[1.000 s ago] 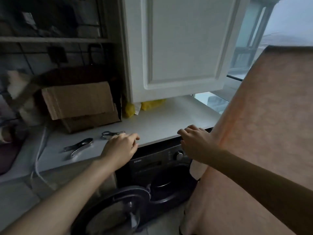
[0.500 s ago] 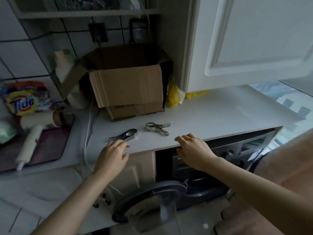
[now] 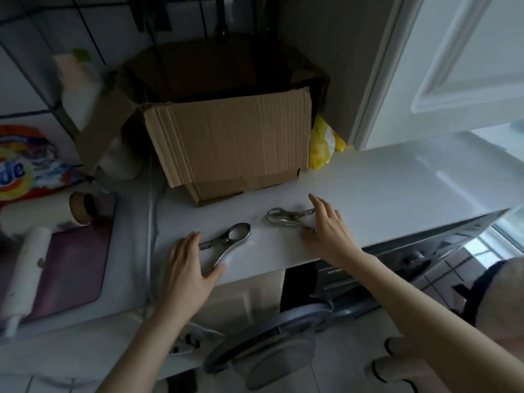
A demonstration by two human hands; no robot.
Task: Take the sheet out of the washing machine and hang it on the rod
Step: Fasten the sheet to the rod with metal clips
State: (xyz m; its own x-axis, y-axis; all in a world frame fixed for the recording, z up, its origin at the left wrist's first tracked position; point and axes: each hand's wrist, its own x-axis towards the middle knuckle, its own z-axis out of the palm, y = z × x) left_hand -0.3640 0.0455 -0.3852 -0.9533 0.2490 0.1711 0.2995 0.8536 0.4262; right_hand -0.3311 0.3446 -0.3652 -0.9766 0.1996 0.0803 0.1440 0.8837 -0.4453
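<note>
Two metal clothes clips lie on the white countertop [image 3: 382, 194]. My left hand [image 3: 187, 268] lies with spread fingers at the tail of the left clip [image 3: 231, 239], fingertips and thumb touching it. My right hand [image 3: 326, 231] has straight fingers on the right clip [image 3: 286, 218], covering its right end. Below the counter is the dark washing machine [image 3: 382, 268] with its round door [image 3: 269, 336] swung open. A corner of the peach sheet [image 3: 507, 296] shows at the right edge. The rod is out of view.
An open cardboard box [image 3: 226, 143] stands at the back of the counter, a yellow bag [image 3: 321, 146] beside it. A detergent bag [image 3: 25, 168], paper rolls [image 3: 25, 268] and a purple board [image 3: 71, 262] lie to the left. A white cabinet door [image 3: 453, 66] hangs above right.
The view turned left and down, away from the hanging sheet. Both hands moved forward from the counter edge onto the two metal clips.
</note>
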